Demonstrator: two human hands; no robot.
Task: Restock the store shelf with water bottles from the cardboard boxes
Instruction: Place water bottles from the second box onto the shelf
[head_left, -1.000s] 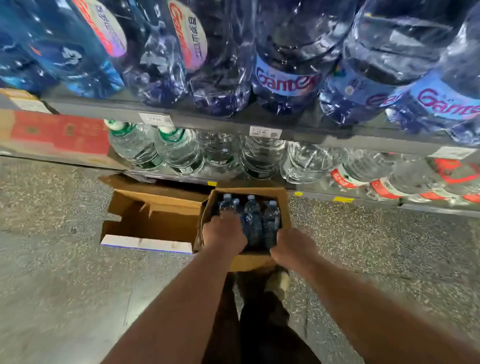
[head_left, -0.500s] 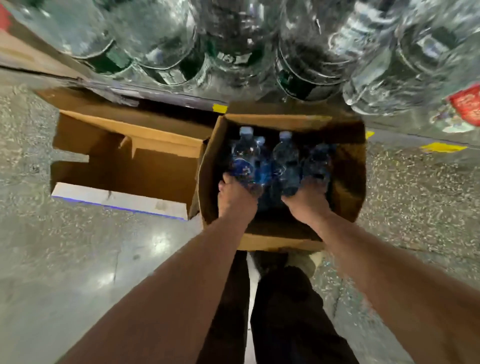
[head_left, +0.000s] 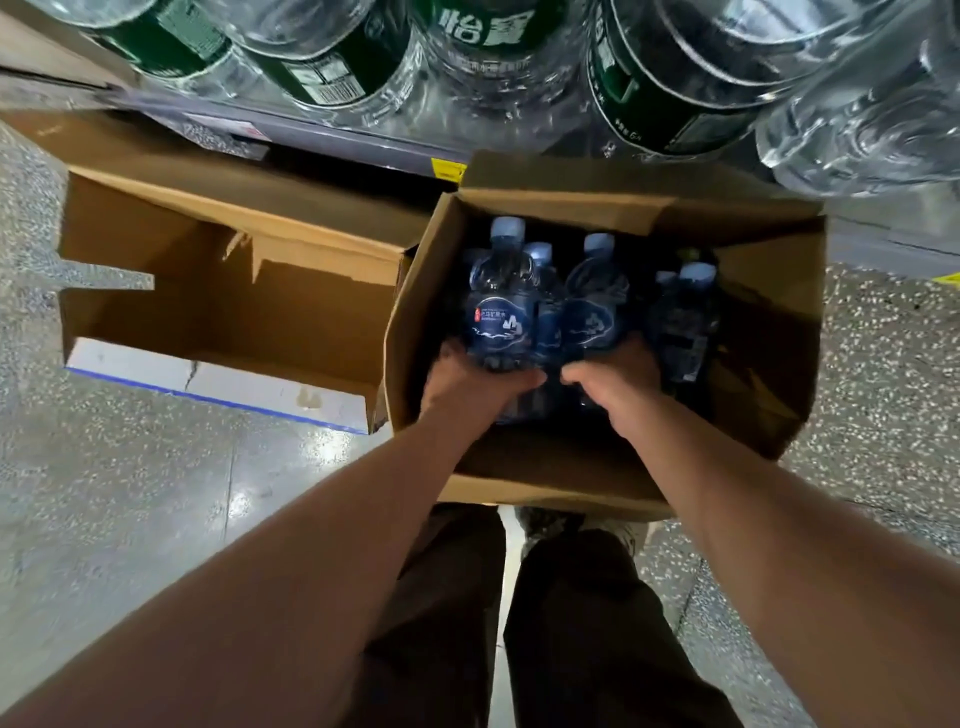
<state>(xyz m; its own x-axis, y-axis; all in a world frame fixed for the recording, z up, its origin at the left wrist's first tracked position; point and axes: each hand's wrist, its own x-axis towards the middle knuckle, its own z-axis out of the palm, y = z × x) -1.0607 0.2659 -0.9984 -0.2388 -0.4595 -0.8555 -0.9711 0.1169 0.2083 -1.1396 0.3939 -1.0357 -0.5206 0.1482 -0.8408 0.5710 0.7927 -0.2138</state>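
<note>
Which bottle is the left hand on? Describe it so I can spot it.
Of the two cardboard boxes below the shelf, take the right-hand box. The left hand grips the leftmost blue bottle, the only one whose oval mountain label faces the camera fully.

1. Head-worn wide-angle camera looks steeply down, close over an open cardboard box (head_left: 769, 332) at frame centre.
2. Shelf edge (head_left: 332, 135) crosses the top; floor (head_left: 130, 493) fills lower left.
</note>
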